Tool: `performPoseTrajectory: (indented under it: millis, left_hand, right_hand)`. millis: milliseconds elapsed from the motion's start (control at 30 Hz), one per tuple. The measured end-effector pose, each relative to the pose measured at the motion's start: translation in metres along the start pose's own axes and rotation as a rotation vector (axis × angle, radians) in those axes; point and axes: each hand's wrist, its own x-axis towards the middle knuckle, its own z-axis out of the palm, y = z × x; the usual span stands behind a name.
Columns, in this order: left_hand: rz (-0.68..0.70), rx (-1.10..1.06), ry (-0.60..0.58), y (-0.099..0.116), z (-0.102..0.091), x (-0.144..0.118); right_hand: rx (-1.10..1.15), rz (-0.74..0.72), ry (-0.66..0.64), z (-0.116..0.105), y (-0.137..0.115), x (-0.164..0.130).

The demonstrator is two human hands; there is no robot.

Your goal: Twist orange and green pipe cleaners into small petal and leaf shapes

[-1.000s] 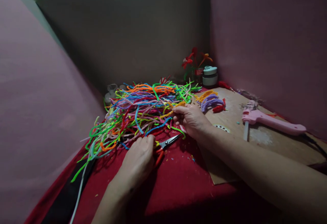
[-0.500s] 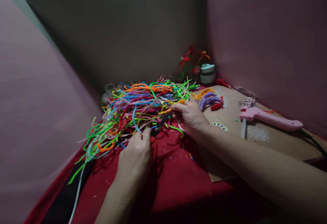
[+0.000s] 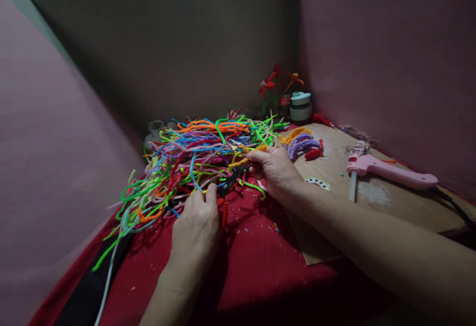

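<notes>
My left hand (image 3: 197, 217) is closed round the red handles of a pair of pliers (image 3: 231, 183), whose dark jaws point up and right. My right hand (image 3: 277, 169) pinches a yellow-orange pipe cleaner (image 3: 238, 162) just above the jaws. Whether the jaws touch it, I cannot tell. Behind both hands spreads a big loose heap of pipe cleaners (image 3: 178, 157) in green, blue, orange, purple, pink and red. Bent orange and purple pipe cleaners (image 3: 303, 145) lie to the right of my right hand, beside a small red bundle (image 3: 314, 152).
A pink glue gun (image 3: 394, 171) with a clear stick lies on the brown board (image 3: 334, 217) at right. Red and orange flowers (image 3: 277, 83) stand behind, near a pale green lidded jar (image 3: 300, 107). Small scraps dot the red cloth (image 3: 256, 266).
The view has shifted slightly. Both hands keep their holds, and the pliers' jaws sit close to the yellow-orange pipe cleaner as before, with little movement.
</notes>
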Motion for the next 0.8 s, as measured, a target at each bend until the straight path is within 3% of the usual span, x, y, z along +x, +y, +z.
performPoseTrajectory:
  millis: [800]
  left_hand:
    - [-0.014, 0.003, 0.003, 0.0041, 0.0005, -0.0003]
  right_hand:
    - [-0.059, 0.079, 0.038, 0.0034, -0.0053, -0.0085]
